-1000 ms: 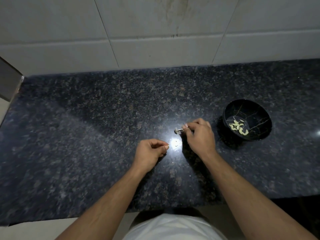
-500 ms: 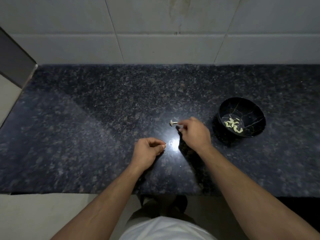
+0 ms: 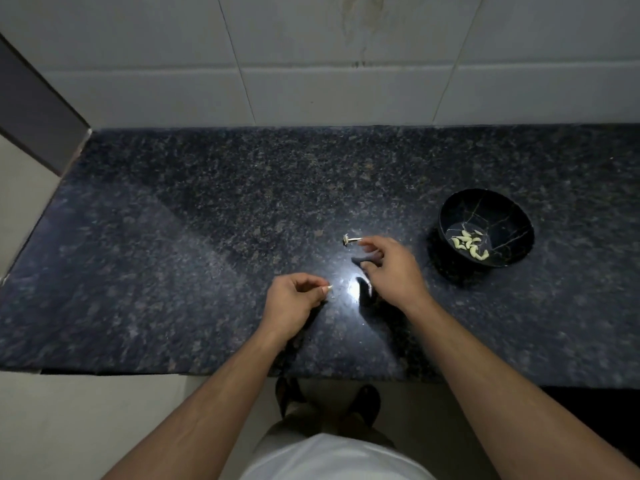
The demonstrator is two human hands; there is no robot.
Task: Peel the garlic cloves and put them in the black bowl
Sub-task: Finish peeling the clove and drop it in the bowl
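The right hand [image 3: 391, 268] pinches a small garlic stem [image 3: 350, 240] at its fingertips, held out over the tabletop [image 3: 173, 237], likely to discard it. The left hand [image 3: 294, 299] is curled; whether it holds anything is unclear. Peeled cloves [image 3: 471, 245] lie in the black bowl [image 3: 485, 206], right.

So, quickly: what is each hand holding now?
Left hand: fingers curled, pinching something small; what it is cannot be told.
Right hand: pinching the small garlic stem.
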